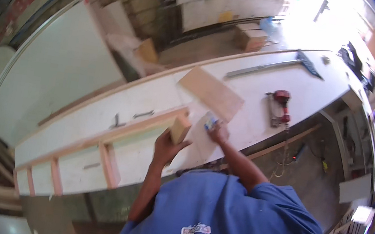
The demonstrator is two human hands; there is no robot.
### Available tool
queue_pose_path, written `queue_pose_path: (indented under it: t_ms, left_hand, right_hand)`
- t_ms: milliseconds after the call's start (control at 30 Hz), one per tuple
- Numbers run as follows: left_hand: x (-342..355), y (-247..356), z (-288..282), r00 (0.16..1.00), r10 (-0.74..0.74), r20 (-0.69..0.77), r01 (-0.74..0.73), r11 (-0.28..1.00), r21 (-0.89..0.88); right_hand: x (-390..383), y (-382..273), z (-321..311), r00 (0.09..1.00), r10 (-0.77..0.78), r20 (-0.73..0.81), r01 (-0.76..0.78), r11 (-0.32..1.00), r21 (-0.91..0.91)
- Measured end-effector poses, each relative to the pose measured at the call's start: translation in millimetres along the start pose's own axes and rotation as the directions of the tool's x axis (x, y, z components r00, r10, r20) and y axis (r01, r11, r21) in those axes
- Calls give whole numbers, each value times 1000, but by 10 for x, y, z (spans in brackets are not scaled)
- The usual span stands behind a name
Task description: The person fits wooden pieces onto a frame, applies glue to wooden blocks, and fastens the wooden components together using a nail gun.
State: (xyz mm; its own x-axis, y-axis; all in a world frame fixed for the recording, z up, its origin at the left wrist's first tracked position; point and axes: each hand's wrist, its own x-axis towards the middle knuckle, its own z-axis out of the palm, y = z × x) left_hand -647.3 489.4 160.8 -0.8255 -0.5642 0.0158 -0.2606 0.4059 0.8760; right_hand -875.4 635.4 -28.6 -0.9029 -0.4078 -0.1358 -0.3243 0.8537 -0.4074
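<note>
White worktop spans the workshop, bearing a ladder-like wooden frame toward 8 o'clock. Left hand grips a wooden block between thumb and curled fingers, at the frame's upper end. Right hand, at 3 o'clock from the block, has fingers bent around a blurred white-and-blue item; a red nail gun lies at 2 o'clock from that hand.

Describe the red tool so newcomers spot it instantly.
Find the long white table. On it, right of the right hand and near the closer edge, lies the red tool; its red body sets it apart from the plain board.
</note>
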Motion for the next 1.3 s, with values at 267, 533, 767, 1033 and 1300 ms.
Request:
queue_pose_path:
  t_ms: [267, 533, 767, 1033, 1300]
  left_hand:
    - [-674, -619, 128, 962, -274, -16, 274, 962, 19]
    - [-650, -520, 176, 976, -200, 83, 192, 977, 90]
    - [-231, 175, 409, 975, -157, 158, 108, 955, 278]
    - [-129, 434, 428, 978, -55, 203, 35, 994, 101]
    - [-442, 108, 307, 983, -89, 164, 62, 985, 161]
  right_hand:
    - [-515, 259, -533, 866, -113, 487, -455, 224, 862]
    - [-1220, 456, -1684, 891, -216, 399, -445, -245, 861]
    - [-1124, 393, -2099, 963, -89, 256, -255, 17, 967]
    - [-1258, 176, -2251, 927, -250, 281, -302, -52, 952]
    - [-1378, -83, -2196, 862, -397, 316, -289, 128, 949]
